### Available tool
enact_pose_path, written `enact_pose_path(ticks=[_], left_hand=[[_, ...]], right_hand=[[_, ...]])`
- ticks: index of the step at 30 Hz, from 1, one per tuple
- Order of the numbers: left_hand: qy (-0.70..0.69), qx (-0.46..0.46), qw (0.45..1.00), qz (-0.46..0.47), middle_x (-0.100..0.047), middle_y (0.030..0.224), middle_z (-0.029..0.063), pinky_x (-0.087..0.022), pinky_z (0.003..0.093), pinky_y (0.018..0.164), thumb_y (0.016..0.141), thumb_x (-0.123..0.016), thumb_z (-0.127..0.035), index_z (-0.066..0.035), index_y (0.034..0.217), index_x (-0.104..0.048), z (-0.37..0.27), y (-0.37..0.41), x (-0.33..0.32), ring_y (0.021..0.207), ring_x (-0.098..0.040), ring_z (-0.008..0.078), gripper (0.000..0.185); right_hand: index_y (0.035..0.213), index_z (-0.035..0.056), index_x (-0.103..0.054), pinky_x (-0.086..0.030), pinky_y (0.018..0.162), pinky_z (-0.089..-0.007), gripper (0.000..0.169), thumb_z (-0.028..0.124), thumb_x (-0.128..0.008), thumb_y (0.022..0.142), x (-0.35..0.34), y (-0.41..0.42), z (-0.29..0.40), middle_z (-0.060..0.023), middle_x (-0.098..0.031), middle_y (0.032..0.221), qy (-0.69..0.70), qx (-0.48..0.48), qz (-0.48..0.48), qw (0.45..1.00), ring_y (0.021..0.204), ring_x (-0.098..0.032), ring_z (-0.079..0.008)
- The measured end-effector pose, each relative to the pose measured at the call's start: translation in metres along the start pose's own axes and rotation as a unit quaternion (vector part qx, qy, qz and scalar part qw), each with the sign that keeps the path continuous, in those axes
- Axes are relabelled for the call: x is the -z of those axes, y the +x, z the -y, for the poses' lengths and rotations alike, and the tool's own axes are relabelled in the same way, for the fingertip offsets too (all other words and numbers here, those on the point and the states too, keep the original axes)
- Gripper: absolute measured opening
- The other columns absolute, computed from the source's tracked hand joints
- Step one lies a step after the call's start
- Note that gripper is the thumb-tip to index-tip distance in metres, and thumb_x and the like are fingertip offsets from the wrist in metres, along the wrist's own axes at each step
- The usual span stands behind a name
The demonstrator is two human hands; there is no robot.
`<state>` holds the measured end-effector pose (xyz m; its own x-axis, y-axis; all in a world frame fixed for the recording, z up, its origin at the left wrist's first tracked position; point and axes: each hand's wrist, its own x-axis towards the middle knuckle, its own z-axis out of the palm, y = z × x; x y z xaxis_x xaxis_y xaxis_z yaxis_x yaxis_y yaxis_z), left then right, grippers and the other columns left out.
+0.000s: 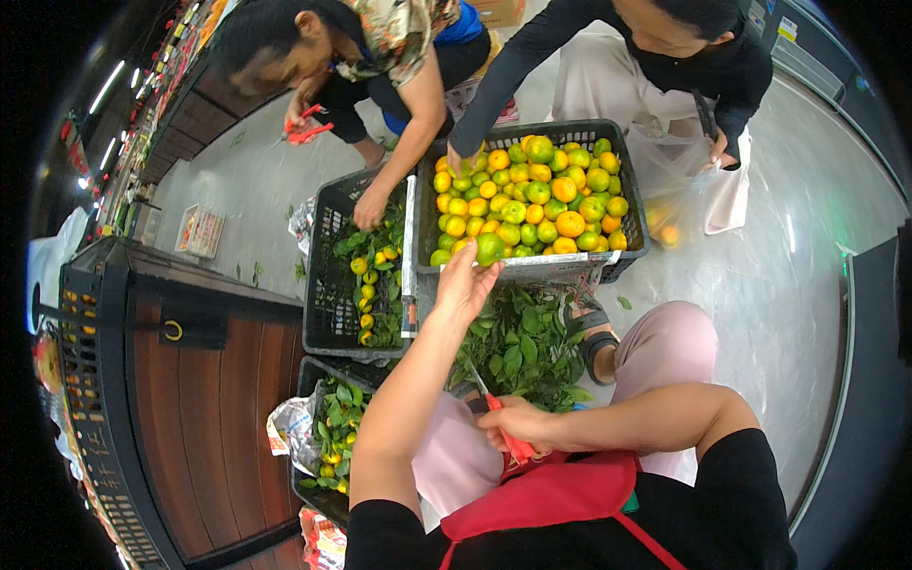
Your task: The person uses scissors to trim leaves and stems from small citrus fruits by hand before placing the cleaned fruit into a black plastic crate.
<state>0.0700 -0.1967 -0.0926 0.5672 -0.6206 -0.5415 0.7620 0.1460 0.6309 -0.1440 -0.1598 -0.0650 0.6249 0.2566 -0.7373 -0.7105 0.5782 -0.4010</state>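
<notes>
My left hand reaches forward with a green mandarin at its fingertips, over the near rim of a black plastic crate full of green and orange mandarins. Close to my lap, my right hand is closed around red-handled scissors, their blades pointing forward and left. Between my feet and the full crate lies a pile of cut leafy stems. Whether the scissors' blades are apart is hard to tell.
Leafy mandarins lie in a second black crate and a third crate at left. A co-worker holding red scissors reaches into the second crate; another person reaches into the full crate, holding a plastic bag. A wood-panelled stand is left.
</notes>
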Motion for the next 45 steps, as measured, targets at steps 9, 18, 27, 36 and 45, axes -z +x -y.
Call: enact_pose_path(ticks=[9,18,27,36,45], left_hand=[[0.043,0.055,0.997,0.016,-0.023,0.142,0.0287,-0.046,0.0414,0.098,0.098,-0.042,-0.014,-0.001,0.142,-0.017,0.052,0.092,-0.026,0.122,-0.044,0.0396,0.053],[0.434,0.068,0.89,0.124,-0.055,0.121,0.0164,-0.051,0.0333,0.081,0.092,-0.042,0.0,0.004,0.119,-0.052,0.007,0.056,-0.014,0.102,-0.06,0.025,0.029],[0.837,-0.058,0.544,-0.013,-0.064,0.079,0.0214,-0.05,0.0425,0.072,0.075,-0.059,-0.009,0.0,0.075,-0.067,-0.09,0.024,0.172,0.079,-0.063,0.0355,0.013],[0.81,0.008,0.563,-0.164,-0.064,0.091,0.0252,-0.049,0.0454,0.078,0.083,-0.048,-0.01,0.006,0.085,-0.065,-0.14,0.0,0.271,0.089,-0.062,0.0388,0.023],[0.799,-0.011,0.555,-0.233,-0.065,0.096,0.0217,-0.05,0.0459,0.075,0.082,-0.053,-0.013,0.002,0.088,-0.066,-0.142,0.001,0.356,0.087,-0.063,0.0368,0.021]], right_hand=[[0.1,-0.0005,-0.045,-0.042,0.051,-0.03,0.031,0.016,-0.06,0.079,0.002,0.018,-0.005,-0.0072,-0.053,0.071,-0.005,0.047,0.021,0.999,0.059,-0.051,-0.0147],[0.097,0.0009,-0.046,-0.043,0.052,-0.0294,0.028,0.015,-0.062,0.078,-0.01,0.014,-0.006,-0.005,-0.052,0.072,-0.032,0.02,-0.002,0.999,0.059,-0.05,-0.0143],[0.094,0.0027,-0.05,-0.042,0.052,-0.0268,0.022,0.014,-0.061,0.079,-0.017,0.022,0.0,-0.0042,-0.052,0.074,-0.037,0.029,0.0,0.999,0.058,-0.048,-0.012],[0.109,0.0044,-0.043,-0.047,0.058,-0.0298,0.029,0.008,-0.058,0.085,-0.03,0.036,0.005,-0.0068,-0.056,0.08,-0.037,-0.01,-0.036,0.999,0.066,-0.056,-0.0148],[0.103,0.0049,-0.046,-0.051,0.066,-0.0329,0.022,0.011,-0.058,0.086,-0.034,0.053,0.005,-0.0091,-0.057,0.086,-0.041,-0.038,-0.076,0.996,0.074,-0.059,-0.0192]])
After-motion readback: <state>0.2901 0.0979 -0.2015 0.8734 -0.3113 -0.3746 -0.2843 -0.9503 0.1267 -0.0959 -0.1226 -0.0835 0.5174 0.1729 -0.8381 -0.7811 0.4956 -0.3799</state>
